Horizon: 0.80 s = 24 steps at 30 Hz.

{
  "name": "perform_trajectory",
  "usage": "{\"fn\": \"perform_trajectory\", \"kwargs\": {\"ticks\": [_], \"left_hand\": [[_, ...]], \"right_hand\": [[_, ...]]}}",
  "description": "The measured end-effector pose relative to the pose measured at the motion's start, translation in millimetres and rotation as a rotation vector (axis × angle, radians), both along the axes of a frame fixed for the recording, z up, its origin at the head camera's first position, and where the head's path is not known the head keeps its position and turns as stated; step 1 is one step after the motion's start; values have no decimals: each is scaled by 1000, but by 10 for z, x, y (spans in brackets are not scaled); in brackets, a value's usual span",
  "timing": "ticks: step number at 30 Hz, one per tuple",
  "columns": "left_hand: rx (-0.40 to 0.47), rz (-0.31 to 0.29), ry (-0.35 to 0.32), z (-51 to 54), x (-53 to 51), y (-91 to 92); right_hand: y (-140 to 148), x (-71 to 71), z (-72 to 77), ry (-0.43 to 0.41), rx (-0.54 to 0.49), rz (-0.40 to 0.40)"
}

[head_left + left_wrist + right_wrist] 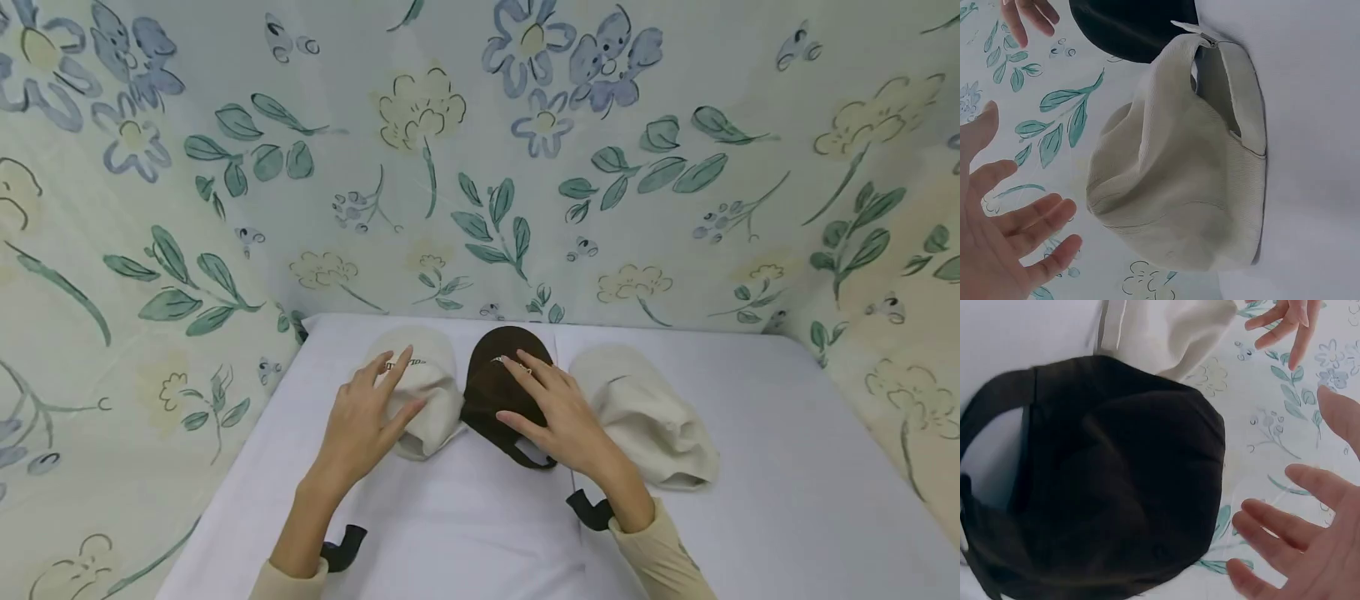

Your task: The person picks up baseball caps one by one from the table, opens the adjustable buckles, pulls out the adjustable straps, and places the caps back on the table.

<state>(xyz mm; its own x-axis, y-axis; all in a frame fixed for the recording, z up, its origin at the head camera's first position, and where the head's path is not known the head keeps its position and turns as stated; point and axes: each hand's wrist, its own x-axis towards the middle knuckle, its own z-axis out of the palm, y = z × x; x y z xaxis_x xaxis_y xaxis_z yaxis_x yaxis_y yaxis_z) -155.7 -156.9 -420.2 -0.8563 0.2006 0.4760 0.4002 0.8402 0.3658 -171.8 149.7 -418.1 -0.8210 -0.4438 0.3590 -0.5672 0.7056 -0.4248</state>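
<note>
Three caps lie in a row on a white-covered table. My left hand (364, 423) hovers above the cream cap (435, 398) with dark lettering on the left, its fingers spread and holding nothing. That cap's back strap (1244, 100) and crumpled crown show in the left wrist view. Over the dark brown cap (491, 390) in the middle, my right hand (558, 410) has its fingers spread too, apart from the cap in the right wrist view. To the right lies another cream cap (648, 417), its crown creased; no hand is near enough to touch it.
The white cloth (465, 533) covers the table up to a floral fabric backdrop (450, 167) at the back and both sides. Black wrist mounts (345, 547) stick out from both wrists. The brown cap sits close against the left cream cap.
</note>
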Motion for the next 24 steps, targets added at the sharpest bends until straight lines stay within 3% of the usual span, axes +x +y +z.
{"fn": "perform_trajectory", "kwargs": {"ticks": [6, 9, 16, 24], "left_hand": [[97, -51, 70, -83, 70, -48], [129, -68, 74, -154, 101, -61], [225, -105, 117, -351, 121, -72], [328, -112, 129, -513, 119, -73]], "right_hand": [[-134, 17, 4, 63, -121, 100], [-215, 37, -5, 32, -199, 168], [-372, 14, -104, -93, -298, 260], [-455, -26, -282, -358, -357, 240]]}}
